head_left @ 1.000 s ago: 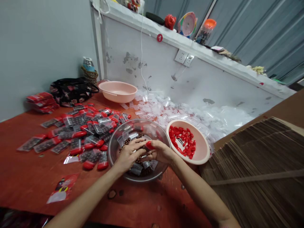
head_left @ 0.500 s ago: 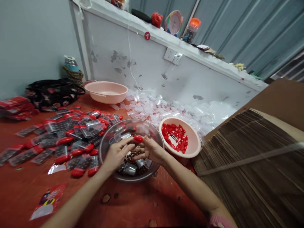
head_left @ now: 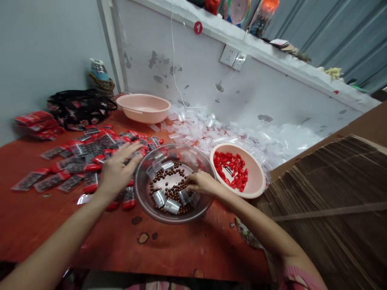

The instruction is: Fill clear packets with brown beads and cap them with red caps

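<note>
Brown beads [head_left: 173, 195] lie in the wide bowl [head_left: 173, 220] on the desk [head_left: 169, 249]. Right hand [head_left: 202, 183] reaches in, fingers curled; cannot tell whether its grip holds anything. Left hand [head_left: 117, 171] has moved off, grip open above the red-ended packets [head_left: 80, 149]. Red piece no longer between hands; joint handling appears finished.
</note>
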`<state>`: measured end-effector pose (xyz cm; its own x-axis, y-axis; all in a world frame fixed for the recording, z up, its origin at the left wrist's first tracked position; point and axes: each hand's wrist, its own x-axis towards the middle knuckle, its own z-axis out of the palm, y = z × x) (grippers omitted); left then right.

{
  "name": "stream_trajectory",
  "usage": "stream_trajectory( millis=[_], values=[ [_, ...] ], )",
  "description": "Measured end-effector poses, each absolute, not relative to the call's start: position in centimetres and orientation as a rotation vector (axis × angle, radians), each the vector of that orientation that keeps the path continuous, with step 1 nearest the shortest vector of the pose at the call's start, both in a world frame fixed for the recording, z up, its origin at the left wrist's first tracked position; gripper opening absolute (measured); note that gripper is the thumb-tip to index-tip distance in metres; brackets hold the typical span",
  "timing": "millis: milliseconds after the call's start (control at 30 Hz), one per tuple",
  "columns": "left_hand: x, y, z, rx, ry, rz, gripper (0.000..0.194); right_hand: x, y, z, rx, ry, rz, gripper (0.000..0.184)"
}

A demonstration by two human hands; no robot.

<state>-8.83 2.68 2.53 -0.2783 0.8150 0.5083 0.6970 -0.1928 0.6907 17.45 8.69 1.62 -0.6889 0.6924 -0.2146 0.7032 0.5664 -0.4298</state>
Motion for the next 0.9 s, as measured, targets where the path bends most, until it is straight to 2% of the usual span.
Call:
stream_trajectory(
  millis=[67,133,233,300,367,400,533,600,633,700,733,833,900],
  values=[
    [-7.5,2.1,0.6,1.854,1.864,1.432,0.032,15.6,7.9,0.8,1.217,2.627,-0.456,0.038],
    [-6.4,1.8,-0.9,1.87,1.841,1.366,0.032,14.3,7.1,0.1,1.195,2.545,-0.321,0.049],
    [-5.7,1.3,-2.0,1.924,1.836,1.278,0.031,13.7,6.6,-0.5,1.166,2.514,-0.281,0.047],
    [-5.5,0.9,-2.0,1.977,1.867,1.284,0.031,14.1,7.0,-0.8,1.208,2.529,-0.373,0.047],
    [-5.2,0.2,-1.7,2.034,1.87,1.347,0.032,14.5,7.9,-0.9,1.317,2.559,-0.669,0.046],
    [-4.9,-0.1,-1.6,2.067,1.843,1.37,0.032,14.7,8.4,-0.9,1.401,2.544,-0.917,0.042],
    [-3.0,-0.6,-0.9,2.12,1.678,1.185,0.042,14.1,9.5,-0.8,1.589,2.067,-2.181,0.03],
    [-2.2,-0.3,-0.4,2.018,1.657,1.132,0.044,13.4,9.3,-0.4,1.458,1.871,-2.525,0.031],
    [-2.0,0.0,-0.1,1.945,1.653,1.155,0.042,13.1,9.0,-0.1,1.39,1.885,-2.566,0.032],
    [-2.1,0.5,0.5,1.763,1.637,1.211,0.033,13.0,8.6,0.7,1.332,2.168,-2.382,0.034],
    [-2.4,0.7,0.7,1.645,1.623,1.22,0.031,13.1,8.5,1.2,1.314,2.426,-2.162,0.034],
    [-3.1,1.3,0.8,1.257,1.49,1.181,0.033,14.0,8.8,2.7,0.97,3.171,-1.164,0.037],
    [-3.3,1.5,0.5,1.082,1.348,1.171,0.036,14.5,9.2,3.7,0.637,3.326,-0.615,0.039]
  ],
)
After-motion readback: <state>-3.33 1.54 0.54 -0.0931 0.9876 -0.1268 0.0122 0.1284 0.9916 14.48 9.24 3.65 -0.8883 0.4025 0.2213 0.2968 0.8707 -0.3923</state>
